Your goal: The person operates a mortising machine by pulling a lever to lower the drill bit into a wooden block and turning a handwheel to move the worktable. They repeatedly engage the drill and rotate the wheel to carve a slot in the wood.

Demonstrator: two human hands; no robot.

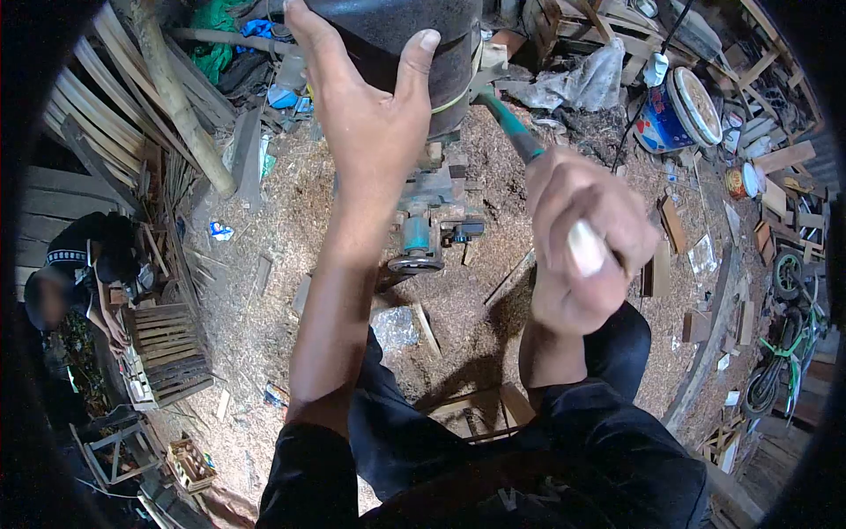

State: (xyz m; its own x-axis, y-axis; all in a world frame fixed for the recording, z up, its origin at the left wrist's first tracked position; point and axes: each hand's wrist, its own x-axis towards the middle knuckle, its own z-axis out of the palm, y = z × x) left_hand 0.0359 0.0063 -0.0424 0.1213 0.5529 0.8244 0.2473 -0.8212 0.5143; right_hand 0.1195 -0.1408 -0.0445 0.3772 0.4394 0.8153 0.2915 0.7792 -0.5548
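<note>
A large dark metal cylinder (392,62) with a thin yellowish-green band near its lower rim fills the top middle. My left hand (370,110) holds its near side, thumb and fingers spread apart with the palm against it; some fingertips run out of view. My right hand (590,238) is closed round the handle of a green-handled tool (513,123). That tool slants up and left, its far end beside the cylinder's lower right edge. Below the cylinder is a teal vise (417,234) with a round handwheel, between my forearms.
Wood shavings (264,300) cover the ground. At left, a person (84,264) reaches toward a slatted wooden crate (167,348). A paint bucket (670,115) lies tilted at upper right. A green bicycle (787,344) stands far right, with wood scraps around.
</note>
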